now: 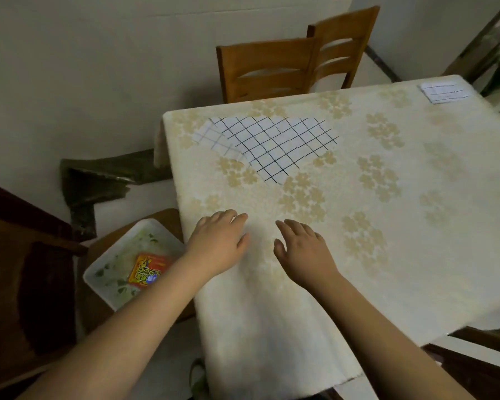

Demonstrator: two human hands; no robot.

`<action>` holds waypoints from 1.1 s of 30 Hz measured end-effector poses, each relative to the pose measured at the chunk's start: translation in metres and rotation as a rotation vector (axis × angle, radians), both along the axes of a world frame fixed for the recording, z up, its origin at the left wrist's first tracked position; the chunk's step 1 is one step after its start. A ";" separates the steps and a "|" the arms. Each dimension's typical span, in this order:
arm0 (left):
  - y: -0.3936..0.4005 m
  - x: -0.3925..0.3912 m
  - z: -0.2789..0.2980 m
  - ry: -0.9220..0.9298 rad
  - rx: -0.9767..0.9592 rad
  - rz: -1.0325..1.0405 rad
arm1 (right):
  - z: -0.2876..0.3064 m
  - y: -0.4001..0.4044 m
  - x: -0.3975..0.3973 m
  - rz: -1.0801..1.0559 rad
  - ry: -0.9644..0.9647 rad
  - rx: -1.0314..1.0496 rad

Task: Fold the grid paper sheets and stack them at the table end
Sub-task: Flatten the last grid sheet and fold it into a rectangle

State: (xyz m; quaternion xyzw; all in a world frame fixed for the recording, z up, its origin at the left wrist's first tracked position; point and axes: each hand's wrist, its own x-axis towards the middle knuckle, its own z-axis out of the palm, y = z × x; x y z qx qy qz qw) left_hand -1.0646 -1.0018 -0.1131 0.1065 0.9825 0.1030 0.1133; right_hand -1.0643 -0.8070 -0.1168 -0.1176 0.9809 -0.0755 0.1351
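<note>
Flat grid paper sheets (274,142) lie overlapped near the table's far left corner, white with dark lines. A smaller, paler sheet (214,140) pokes out beneath them on the left. A folded grid paper stack (445,92) rests at the far right end of the table. My left hand (218,243) and my right hand (303,249) hover palm down over the near left part of the cloth, fingers spread, holding nothing. Both hands are well short of the flat sheets.
A cream tablecloth with tan flowers (387,226) covers the table. Two wooden chairs (272,70) stand behind it. A white tray (104,272) with an orange packet (147,269) sits on a stool at the left. Dark folded material (98,180) lies on the floor.
</note>
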 end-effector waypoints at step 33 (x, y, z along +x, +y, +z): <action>0.046 -0.069 -0.087 -0.070 -0.115 0.088 | -0.123 0.010 -0.153 0.075 -0.032 -0.010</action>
